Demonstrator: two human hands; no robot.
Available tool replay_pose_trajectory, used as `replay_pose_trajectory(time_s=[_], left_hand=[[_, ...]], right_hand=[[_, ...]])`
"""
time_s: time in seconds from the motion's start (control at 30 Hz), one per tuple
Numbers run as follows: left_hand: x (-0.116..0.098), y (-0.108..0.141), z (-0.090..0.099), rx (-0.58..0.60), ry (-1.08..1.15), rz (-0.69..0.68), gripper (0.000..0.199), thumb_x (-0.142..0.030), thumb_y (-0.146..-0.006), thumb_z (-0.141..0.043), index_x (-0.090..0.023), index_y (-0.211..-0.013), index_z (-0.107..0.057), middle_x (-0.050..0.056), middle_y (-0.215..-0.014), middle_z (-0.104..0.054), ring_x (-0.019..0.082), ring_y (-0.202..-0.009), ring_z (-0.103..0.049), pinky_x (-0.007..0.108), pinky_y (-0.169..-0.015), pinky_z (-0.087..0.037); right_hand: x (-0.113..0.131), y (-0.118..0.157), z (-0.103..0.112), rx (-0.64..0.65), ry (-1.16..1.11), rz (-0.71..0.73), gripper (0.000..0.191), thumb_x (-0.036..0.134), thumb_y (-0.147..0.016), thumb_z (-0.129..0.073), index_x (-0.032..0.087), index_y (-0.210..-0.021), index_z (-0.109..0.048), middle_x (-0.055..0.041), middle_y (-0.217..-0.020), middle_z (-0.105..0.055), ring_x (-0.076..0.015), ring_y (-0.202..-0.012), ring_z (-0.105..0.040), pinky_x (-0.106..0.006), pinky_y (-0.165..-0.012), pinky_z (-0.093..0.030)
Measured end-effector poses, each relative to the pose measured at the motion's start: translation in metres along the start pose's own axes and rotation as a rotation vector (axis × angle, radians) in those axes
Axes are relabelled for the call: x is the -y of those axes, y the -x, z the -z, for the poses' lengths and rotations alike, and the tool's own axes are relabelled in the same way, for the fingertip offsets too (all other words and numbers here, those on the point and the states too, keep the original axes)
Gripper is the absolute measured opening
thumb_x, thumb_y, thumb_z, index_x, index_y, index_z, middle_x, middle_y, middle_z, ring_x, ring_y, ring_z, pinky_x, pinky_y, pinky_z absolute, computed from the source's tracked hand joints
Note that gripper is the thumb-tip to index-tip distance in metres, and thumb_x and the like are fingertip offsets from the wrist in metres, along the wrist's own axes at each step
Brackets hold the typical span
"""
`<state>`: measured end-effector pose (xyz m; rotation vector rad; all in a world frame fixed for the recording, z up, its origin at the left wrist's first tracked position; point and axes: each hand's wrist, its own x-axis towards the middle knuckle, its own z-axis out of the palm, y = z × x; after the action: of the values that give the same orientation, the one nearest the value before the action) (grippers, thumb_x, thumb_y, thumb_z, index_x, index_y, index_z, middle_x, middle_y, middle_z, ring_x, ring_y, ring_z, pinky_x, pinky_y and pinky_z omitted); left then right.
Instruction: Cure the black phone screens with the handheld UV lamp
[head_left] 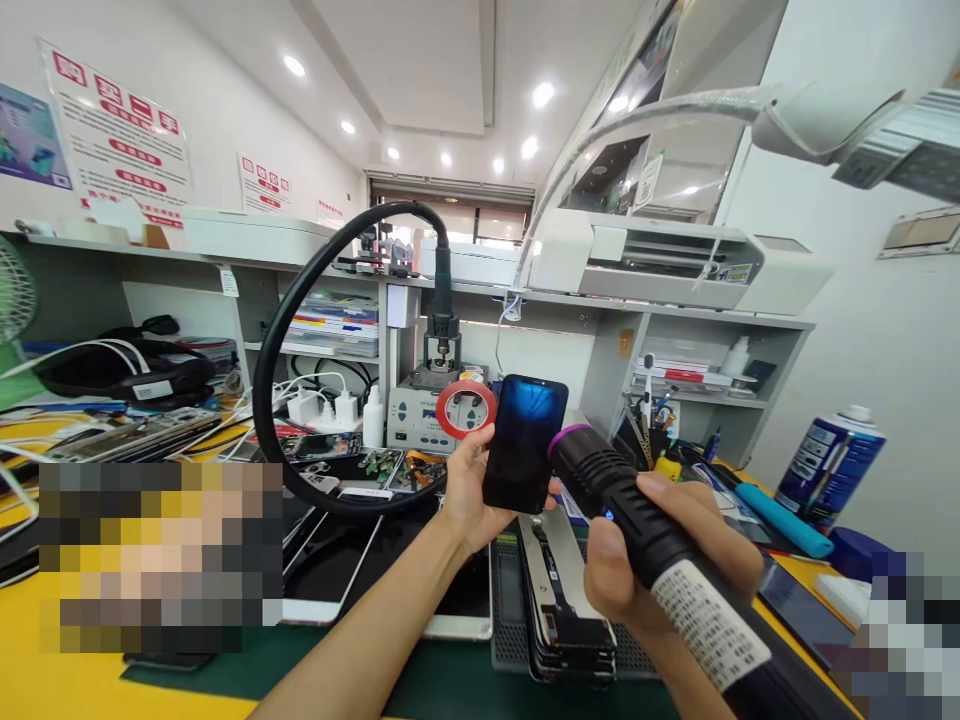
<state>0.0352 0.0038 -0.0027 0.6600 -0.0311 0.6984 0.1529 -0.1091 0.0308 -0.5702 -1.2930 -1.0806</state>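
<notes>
My left hand [463,492] is closed around a black smartphone [525,450], holding it upright with the dark screen facing me. A blue glow lies across the upper part of that screen. In my right hand [694,520] is a thick black flashlight [630,505] with a purple ring at its head and a printed white label on its barrel. The flashlight's head points at the phone and is close to its right edge. Below the phone, a stack of phone screens [562,600] lies on a grey perforated tray [508,640].
A black hose [262,380] arches up at the left of my hands. Behind them stand a grey control box [416,432] and a red tape roll [442,410]. Tablets [322,570] lie at left; a spray can [829,470] and a turquoise cylinder [784,520] are at right.
</notes>
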Motion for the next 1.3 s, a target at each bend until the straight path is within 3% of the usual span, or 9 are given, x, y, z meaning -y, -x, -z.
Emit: replay_pose_trajectory(time_s=[0.33, 0.57, 0.7, 1.0, 1.3], left_hand=[[-0.001, -0.001, -0.003, -0.012, 0.031, 0.007, 0.048, -0.049, -0.089, -0.051, -0.008, -0.091, -0.076, 0.018, -0.091, -0.076, 0.032, -0.080, -0.072, 0.044, -0.076, -0.057], [-0.001, -0.002, -0.002, -0.087, 0.081, -0.005, 0.045, -0.048, -0.086, -0.058, -0.008, -0.099, -0.075, 0.016, -0.099, -0.077, 0.029, -0.085, -0.072, 0.038, -0.078, -0.056], [-0.001, -0.003, 0.002, -0.113, 0.090, -0.011, 0.041, -0.047, -0.085, -0.061, -0.009, -0.095, -0.074, 0.014, -0.095, -0.077, 0.028, -0.087, -0.072, 0.036, -0.079, -0.055], [-0.002, -0.004, 0.003, -0.001, -0.037, -0.019, 0.067, -0.056, -0.086, -0.051, -0.002, -0.120, -0.067, 0.025, -0.104, -0.073, 0.035, -0.080, -0.072, 0.043, -0.073, -0.055], [-0.004, -0.006, 0.006, 0.037, -0.011, 0.015, 0.071, -0.059, -0.082, -0.056, -0.002, -0.123, -0.066, 0.024, -0.109, -0.071, 0.033, -0.083, -0.070, 0.042, -0.073, -0.056]], right_hand=[[0.001, 0.003, 0.002, 0.029, -0.077, -0.018, 0.052, 0.017, -0.068, -0.072, 0.014, -0.119, -0.060, -0.0015, -0.086, -0.062, -0.0164, -0.065, -0.061, -0.032, -0.052, -0.052], [0.001, 0.017, 0.011, 0.095, -0.072, -0.104, 0.061, 0.018, -0.069, -0.073, 0.025, -0.128, -0.062, -0.0026, -0.091, -0.067, -0.0196, -0.072, -0.066, -0.034, -0.064, -0.056], [0.001, 0.021, 0.018, 0.156, -0.123, -0.130, 0.066, 0.016, -0.065, -0.077, 0.027, -0.128, -0.064, -0.0034, -0.089, -0.069, -0.0227, -0.072, -0.067, -0.036, -0.063, -0.057], [0.023, 0.005, 0.007, 0.159, -0.175, -0.088, 0.038, 0.016, -0.071, -0.067, 0.014, -0.109, -0.062, 0.0002, -0.078, -0.060, -0.0174, -0.070, -0.064, -0.032, -0.062, -0.054], [0.030, 0.003, 0.006, 0.173, -0.184, -0.112, 0.030, 0.019, -0.071, -0.068, 0.012, -0.100, -0.061, 0.0016, -0.075, -0.057, -0.0163, -0.070, -0.064, -0.030, -0.057, -0.051]])
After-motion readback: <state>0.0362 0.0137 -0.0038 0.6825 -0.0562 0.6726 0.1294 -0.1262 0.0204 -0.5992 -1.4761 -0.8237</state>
